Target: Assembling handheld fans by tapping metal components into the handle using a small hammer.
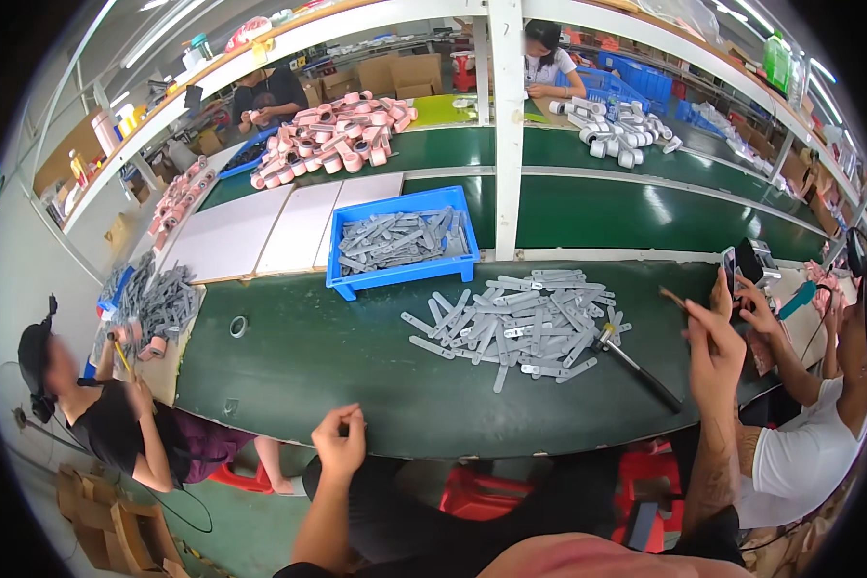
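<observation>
My left hand [340, 439] is held over the table's near edge, its fingers curled and pinched together. What they hold, if anything, is too small to make out. Raised at the right is my right hand [715, 354], its fingers bent around a thin brown stick [673, 298] that points up and left. Between the hands, a loose pile of flat grey strips with rounded ends [520, 323] lies on the dark green tabletop [289, 356]. A small hammer [645, 374] with a black handle rests with its head at the pile's right edge.
A blue bin [403, 281] of grey strips stands behind the pile, near a white post [506, 135]. A small ring [239, 327] lies at left. Co-workers sit on both sides; the right one holds a phone [729, 268]. Pink rolled parts [332, 140] are heaped farther back.
</observation>
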### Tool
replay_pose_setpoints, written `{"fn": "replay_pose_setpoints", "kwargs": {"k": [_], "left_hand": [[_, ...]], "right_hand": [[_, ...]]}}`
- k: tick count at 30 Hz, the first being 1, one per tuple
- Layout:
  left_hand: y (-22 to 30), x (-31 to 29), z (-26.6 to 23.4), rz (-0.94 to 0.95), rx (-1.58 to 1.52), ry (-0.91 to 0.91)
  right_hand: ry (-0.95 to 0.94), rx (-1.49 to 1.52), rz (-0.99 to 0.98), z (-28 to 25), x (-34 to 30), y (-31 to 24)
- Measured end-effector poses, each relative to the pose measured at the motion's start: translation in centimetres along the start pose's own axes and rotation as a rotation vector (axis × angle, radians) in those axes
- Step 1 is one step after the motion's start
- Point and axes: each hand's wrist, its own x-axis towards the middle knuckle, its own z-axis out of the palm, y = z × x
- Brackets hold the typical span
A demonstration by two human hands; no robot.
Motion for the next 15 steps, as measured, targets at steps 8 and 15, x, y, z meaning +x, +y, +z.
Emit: {"fn": "replay_pose_setpoints", "kwargs": {"k": [8, 15], "left_hand": [[-0.2, 0.2, 1.9, 0.111, 0.148, 0.098], [0.4, 0.2, 2.6, 0.179, 0.22, 0.077]], "right_hand": [[0.035, -0.208, -0.599, 4.7, 13.8, -5.4], [0.427, -0.309, -0.695, 6.1, 31.2, -6.1]]}}
